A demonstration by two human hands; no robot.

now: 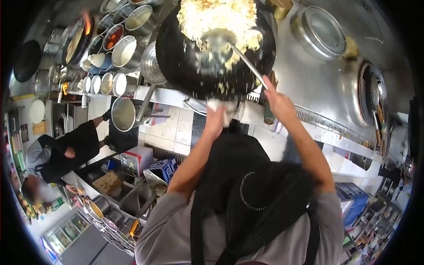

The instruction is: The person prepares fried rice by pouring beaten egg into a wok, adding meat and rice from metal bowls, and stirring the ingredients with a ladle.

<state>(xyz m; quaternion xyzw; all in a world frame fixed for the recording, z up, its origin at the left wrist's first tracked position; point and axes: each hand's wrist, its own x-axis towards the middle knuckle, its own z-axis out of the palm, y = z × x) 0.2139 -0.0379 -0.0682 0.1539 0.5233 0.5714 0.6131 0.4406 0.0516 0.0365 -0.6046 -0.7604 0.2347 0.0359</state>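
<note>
A large black wok [170,57] stands at the top of the view with a heap of fried rice [218,17] at its far side. Loose grains look blurred over the bare black part of the wok. My left hand [214,121] is closed on a white folded cloth [223,108] at the wok's near rim; whatever lies under the cloth is hidden. The handle of a metal ladle [249,64] is in my closed right hand [280,106], right of the wok. The ladle's bowl rests against the near edge of the rice.
Left of the wok are a perforated strainer [152,64] and several metal pots, including one with white contents [125,51]. A lidded steel pot [320,33] stands on the steel counter [304,79] at right. Another person [62,152] in a dark apron is at far left.
</note>
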